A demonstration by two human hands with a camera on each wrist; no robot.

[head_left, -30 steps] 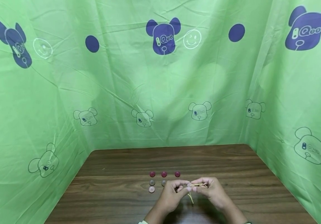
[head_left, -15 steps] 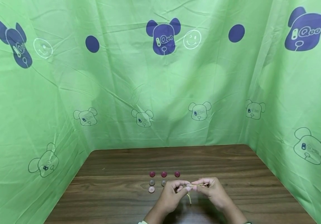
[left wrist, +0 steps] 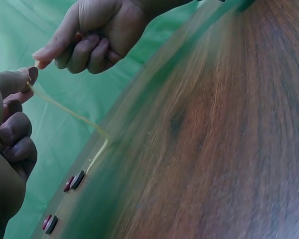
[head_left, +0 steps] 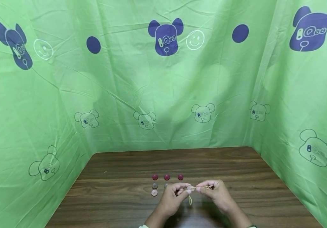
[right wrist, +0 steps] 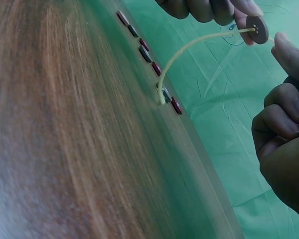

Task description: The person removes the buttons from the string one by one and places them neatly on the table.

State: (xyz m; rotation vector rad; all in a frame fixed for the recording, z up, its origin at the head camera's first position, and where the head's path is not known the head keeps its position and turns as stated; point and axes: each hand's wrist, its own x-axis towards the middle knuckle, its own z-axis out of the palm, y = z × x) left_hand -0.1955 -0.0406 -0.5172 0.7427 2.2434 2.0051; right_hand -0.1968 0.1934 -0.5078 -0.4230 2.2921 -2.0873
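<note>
My left hand [head_left: 185,190] pinches a small brownish button [head_left: 189,187] just above the wooden table [head_left: 118,202]. A thin yellow string [head_left: 190,199] runs through the button [right wrist: 257,29] and its tail hangs down to the table. My right hand [head_left: 200,189] pinches the string's short end right beside the button. In the left wrist view the left fingers [left wrist: 10,84] hold the button [left wrist: 33,74], and the right hand [left wrist: 42,59] grips the string [left wrist: 65,112] close by. In the right wrist view the string [right wrist: 199,45] curves down from the button to the tabletop.
Loose buttons lie on the table just beyond my left hand: three red buttons [head_left: 167,177] in a row, grey buttons [head_left: 154,185] below them, and a pale pink button [head_left: 154,192]. Green printed cloth [head_left: 163,95] walls the table at the back and both sides.
The hanging tail of the string has grown shorter and risen as it slid through the button. Both hands stay close together in nearly the same place.
</note>
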